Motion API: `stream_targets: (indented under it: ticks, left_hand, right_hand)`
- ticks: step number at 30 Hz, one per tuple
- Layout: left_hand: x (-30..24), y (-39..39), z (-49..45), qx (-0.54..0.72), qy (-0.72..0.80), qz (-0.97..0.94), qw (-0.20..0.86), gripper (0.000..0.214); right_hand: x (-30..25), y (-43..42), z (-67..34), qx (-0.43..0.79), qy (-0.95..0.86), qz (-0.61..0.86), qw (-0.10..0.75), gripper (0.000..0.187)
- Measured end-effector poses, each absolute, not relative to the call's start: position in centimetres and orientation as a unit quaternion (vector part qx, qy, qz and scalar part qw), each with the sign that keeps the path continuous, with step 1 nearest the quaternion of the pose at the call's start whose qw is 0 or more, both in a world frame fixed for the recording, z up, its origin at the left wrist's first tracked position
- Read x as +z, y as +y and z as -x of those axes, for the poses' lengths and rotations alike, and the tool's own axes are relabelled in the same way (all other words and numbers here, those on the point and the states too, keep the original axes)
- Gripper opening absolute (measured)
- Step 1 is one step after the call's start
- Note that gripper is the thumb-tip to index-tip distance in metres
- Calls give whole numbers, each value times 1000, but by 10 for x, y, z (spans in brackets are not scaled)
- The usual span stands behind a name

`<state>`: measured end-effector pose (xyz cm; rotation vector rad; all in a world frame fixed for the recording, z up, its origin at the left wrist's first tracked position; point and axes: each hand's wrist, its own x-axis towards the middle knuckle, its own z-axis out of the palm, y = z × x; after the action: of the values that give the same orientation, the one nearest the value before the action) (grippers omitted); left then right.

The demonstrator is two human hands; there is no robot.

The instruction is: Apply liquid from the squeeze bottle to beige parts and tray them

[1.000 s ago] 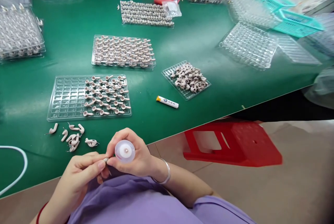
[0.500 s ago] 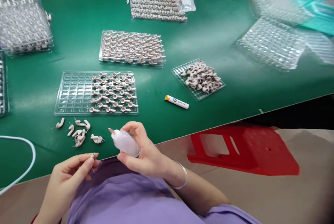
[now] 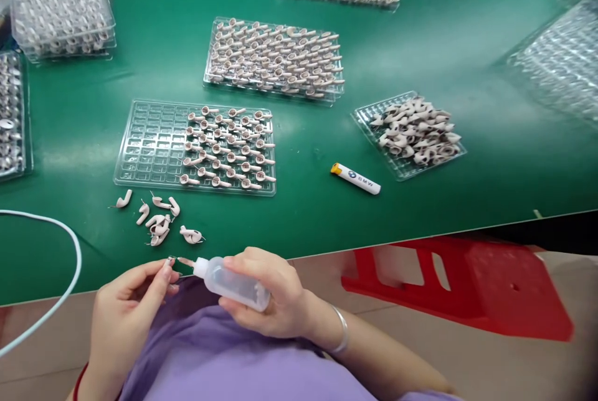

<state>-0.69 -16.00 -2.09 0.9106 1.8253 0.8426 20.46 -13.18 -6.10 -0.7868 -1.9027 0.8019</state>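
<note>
Green surface (image 3: 299, 220) spreads before us, its near edge rising from lower left to upper right and passing behind our fingers. Our left hand (image 3: 124, 311) pinches one small part (image 3: 170, 261) between thumb and fingertips at that edge. Our right hand (image 3: 278, 295) is wrapped around one plastic bottle (image 3: 236, 283), its nozzle aimed left and so close to the part that we cannot tell whether they touch. Green stretches run between the front tray (image 3: 149, 184) and the small tray (image 3: 402, 174) on the right, where one white tube (image 3: 359, 179) with a yellow end lies. Beyond the near edge, to the right, we see one red stool (image 3: 511, 286); on the left, one white cable (image 3: 77, 258) loops across the edge. Near the front tray we count about eight loose earpieces (image 3: 191, 235), some overlapping. Four columns or so of earpieces fill the front tray's right portion. One packed tray (image 3: 275, 58) sits behind it, and one heap (image 3: 415, 130) covers most of the small tray.
</note>
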Motion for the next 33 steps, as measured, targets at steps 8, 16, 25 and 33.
stream_targets:
  ticks: [8,16,25,33]
  left_hand:
    - [-18,-159,4,335,747,-366,441,31]
    - [-19,-159,6,328,744,-381,441,29]
    - [-18,-159,6,321,742,-388,443,30]
    - [-23,-164,13,324,714,-446,432,25]
  right_hand:
    - [-62,-131,-206,308,-787,307,437,57]
    - [-62,-131,-205,309,-785,308,440,57]
    - [-61,-130,-204,297,-782,312,451,46]
    - [-56,-135,-212,389,-697,382,466,51]
